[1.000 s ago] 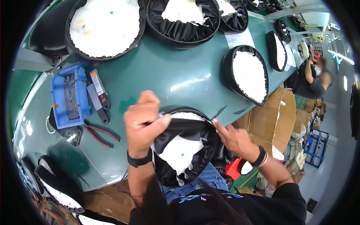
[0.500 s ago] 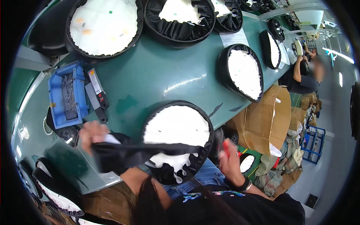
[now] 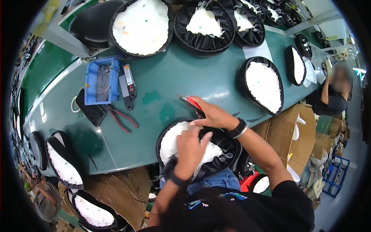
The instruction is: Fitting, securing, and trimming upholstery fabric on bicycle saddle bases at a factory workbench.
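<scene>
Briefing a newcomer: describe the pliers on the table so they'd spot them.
On the green table, find the blue bin. Just below it in the view lie the pliers, right of the black slab. Their two spread red handles set them apart.

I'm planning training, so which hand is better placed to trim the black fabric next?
Probably the right hand: it grips the red utility knife near the black fabric. The left hand, over the white backing, shows no tool.

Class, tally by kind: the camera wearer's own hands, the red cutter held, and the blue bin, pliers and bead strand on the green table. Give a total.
Left hand and right hand: 2
Red cutter: 1
Blue bin: 1
Pliers: 1
Bead strand: 1
Total: 6
</scene>
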`<action>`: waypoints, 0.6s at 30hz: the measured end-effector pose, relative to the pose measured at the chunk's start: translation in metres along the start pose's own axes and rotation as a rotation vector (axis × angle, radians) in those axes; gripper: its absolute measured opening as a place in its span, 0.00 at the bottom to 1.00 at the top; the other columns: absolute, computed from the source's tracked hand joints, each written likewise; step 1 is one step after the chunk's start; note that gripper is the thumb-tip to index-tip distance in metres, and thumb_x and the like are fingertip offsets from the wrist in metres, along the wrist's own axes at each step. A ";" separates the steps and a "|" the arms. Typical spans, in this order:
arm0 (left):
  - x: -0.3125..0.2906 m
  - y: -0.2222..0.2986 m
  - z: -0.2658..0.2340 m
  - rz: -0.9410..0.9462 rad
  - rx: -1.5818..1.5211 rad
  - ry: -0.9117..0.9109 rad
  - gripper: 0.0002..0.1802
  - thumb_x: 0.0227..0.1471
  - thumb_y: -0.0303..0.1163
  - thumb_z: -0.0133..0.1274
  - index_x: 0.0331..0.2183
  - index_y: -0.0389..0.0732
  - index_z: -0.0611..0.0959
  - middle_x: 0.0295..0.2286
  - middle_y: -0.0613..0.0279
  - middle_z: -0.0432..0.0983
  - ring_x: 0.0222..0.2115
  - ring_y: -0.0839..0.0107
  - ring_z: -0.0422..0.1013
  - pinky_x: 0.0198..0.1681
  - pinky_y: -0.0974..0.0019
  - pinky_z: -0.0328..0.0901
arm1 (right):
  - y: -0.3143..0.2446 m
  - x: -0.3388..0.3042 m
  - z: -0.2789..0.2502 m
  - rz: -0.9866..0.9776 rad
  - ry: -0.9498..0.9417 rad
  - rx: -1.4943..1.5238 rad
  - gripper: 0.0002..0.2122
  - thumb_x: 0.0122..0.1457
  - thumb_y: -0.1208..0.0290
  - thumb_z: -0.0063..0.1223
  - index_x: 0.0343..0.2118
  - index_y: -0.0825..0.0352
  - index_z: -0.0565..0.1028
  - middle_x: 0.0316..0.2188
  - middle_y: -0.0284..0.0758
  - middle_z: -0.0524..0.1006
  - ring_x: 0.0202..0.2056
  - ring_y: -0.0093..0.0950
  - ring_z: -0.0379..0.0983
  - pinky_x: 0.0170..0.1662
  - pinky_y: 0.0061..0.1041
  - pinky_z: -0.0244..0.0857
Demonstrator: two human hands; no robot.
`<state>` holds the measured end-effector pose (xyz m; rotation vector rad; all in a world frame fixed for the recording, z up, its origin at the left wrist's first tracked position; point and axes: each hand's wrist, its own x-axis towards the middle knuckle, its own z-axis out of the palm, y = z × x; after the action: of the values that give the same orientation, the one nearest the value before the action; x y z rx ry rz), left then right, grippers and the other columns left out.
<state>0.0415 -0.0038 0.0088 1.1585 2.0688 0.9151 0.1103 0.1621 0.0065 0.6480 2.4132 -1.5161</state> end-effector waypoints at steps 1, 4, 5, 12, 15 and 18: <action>0.002 0.008 0.020 0.038 0.148 0.127 0.18 0.45 0.39 0.61 0.33 0.37 0.77 0.30 0.54 0.75 0.32 0.57 0.68 0.36 0.56 0.58 | 0.003 -0.009 0.003 0.008 0.149 0.009 0.29 0.58 0.61 0.52 0.60 0.62 0.56 0.51 0.50 0.68 0.49 0.48 0.68 0.51 0.36 0.63; 0.001 0.001 0.042 0.024 0.134 0.225 0.12 0.47 0.38 0.58 0.21 0.40 0.78 0.20 0.59 0.73 0.27 0.61 0.66 0.34 0.58 0.52 | 0.007 -0.058 -0.004 -0.029 0.421 -0.242 0.22 0.61 0.64 0.46 0.59 0.59 0.61 0.44 0.46 0.74 0.39 0.46 0.74 0.38 0.37 0.69; -0.002 -0.003 0.039 0.013 0.135 0.230 0.12 0.47 0.38 0.58 0.21 0.40 0.78 0.20 0.59 0.73 0.27 0.61 0.66 0.34 0.58 0.52 | -0.002 -0.076 -0.013 -0.009 0.400 -0.337 0.21 0.62 0.64 0.45 0.58 0.58 0.62 0.39 0.44 0.76 0.33 0.46 0.75 0.33 0.37 0.70; -0.008 -0.008 0.032 0.072 0.003 0.037 0.16 0.48 0.36 0.56 0.14 0.40 0.77 0.14 0.59 0.68 0.23 0.62 0.63 0.33 0.59 0.51 | -0.031 -0.106 -0.028 -0.117 -0.004 -0.791 0.22 0.58 0.69 0.47 0.57 0.53 0.64 0.22 0.41 0.71 0.18 0.40 0.70 0.21 0.36 0.64; -0.009 -0.010 0.017 0.120 -0.159 -0.058 0.15 0.48 0.35 0.56 0.15 0.40 0.77 0.13 0.62 0.66 0.23 0.63 0.62 0.33 0.60 0.51 | -0.015 -0.110 -0.024 -0.152 -0.005 -0.740 0.24 0.56 0.72 0.47 0.57 0.53 0.64 0.21 0.42 0.70 0.17 0.38 0.70 0.20 0.36 0.64; -0.011 -0.005 -0.015 0.185 -0.308 -0.250 0.15 0.48 0.32 0.57 0.15 0.38 0.74 0.20 0.62 0.68 0.27 0.66 0.64 0.39 0.60 0.55 | 0.004 -0.146 -0.019 -0.049 -0.015 -0.791 0.25 0.56 0.73 0.47 0.59 0.55 0.62 0.22 0.41 0.70 0.17 0.37 0.70 0.20 0.36 0.63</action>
<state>0.0323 -0.0200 0.0154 1.2377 1.5790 1.0715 0.2409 0.1446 0.0713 0.3899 2.7146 -0.4631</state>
